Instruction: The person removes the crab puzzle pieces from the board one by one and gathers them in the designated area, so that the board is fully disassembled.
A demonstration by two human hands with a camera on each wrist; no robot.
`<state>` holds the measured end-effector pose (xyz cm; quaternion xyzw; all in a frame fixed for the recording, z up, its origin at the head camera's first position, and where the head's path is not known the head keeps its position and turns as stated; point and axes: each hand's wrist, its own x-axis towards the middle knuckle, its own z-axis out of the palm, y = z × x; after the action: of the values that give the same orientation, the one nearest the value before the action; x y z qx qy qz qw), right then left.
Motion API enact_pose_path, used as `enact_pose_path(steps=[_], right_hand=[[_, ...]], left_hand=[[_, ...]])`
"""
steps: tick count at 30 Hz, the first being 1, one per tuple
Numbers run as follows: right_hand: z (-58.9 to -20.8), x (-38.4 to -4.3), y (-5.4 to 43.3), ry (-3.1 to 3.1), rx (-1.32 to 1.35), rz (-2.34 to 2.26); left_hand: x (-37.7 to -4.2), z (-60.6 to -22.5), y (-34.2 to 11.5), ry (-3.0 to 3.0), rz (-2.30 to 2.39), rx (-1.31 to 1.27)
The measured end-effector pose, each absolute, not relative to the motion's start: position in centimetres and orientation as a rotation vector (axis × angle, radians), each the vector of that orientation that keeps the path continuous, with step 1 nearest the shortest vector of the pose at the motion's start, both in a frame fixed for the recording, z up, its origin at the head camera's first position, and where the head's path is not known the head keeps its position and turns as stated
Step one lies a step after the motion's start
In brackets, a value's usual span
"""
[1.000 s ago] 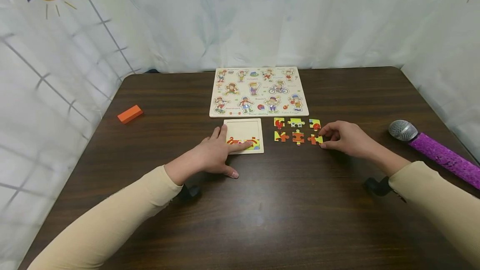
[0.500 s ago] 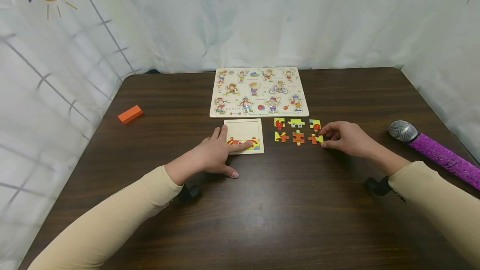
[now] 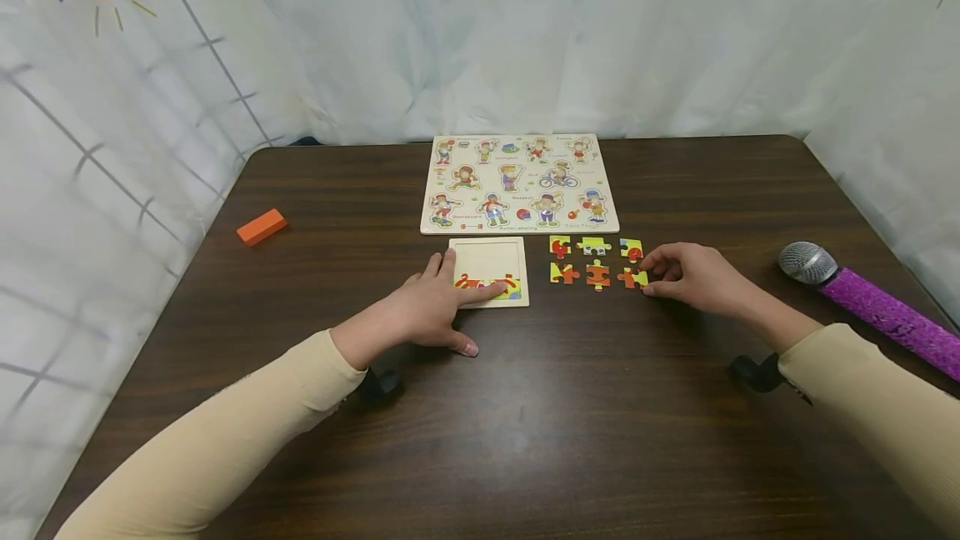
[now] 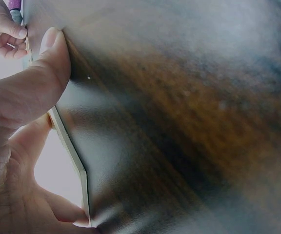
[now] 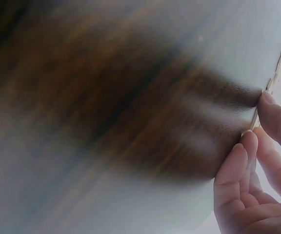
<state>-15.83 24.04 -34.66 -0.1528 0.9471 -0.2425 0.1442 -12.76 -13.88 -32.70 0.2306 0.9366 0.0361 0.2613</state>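
Note:
My left hand [image 3: 435, 308] lies spread over the left side of a small wooden puzzle tray [image 3: 487, 248], its index finger stretched across the pieces in the bottom row. Those pieces are red, yellow and green, partly hidden under the finger. To the right of the tray, loose jigsaw pieces lie in two rows, among them an orange one with a smile [image 3: 597, 276]. My right hand [image 3: 693, 277] pinches the lower right puzzle piece [image 3: 633, 277], orange and yellow, between thumb and fingers at its right edge. That piece lies flat on the table.
A large wooden peg board with sports figures [image 3: 517, 184] lies behind the tray. An orange block [image 3: 261, 227] sits at the left, and a microphone with a purple glittery handle [image 3: 885, 311] at the right. A pale curtain [image 3: 480, 40] hangs behind the dark table [image 3: 525, 440].

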Motion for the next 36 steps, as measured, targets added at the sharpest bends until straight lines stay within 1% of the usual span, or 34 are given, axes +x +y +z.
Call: enact_pose_path(steps=[23,29,36], right_hand=[[-34.1,-15.6,23.5,2.76,-0.428,-0.733],[-33.4,-16.0,20.1,2.76,-0.541,-0.762],[-34.2,-16.6,14.3,2.708,-0.805,-0.693]], left_hand=[[-12.8,-32.9,-14.0,2.521,0.13,0.62],[-12.7,-32.8,-14.1,2.521,0.121,0.624],[-12.7,-32.7,-13.9,2.513,0.131,0.623]])
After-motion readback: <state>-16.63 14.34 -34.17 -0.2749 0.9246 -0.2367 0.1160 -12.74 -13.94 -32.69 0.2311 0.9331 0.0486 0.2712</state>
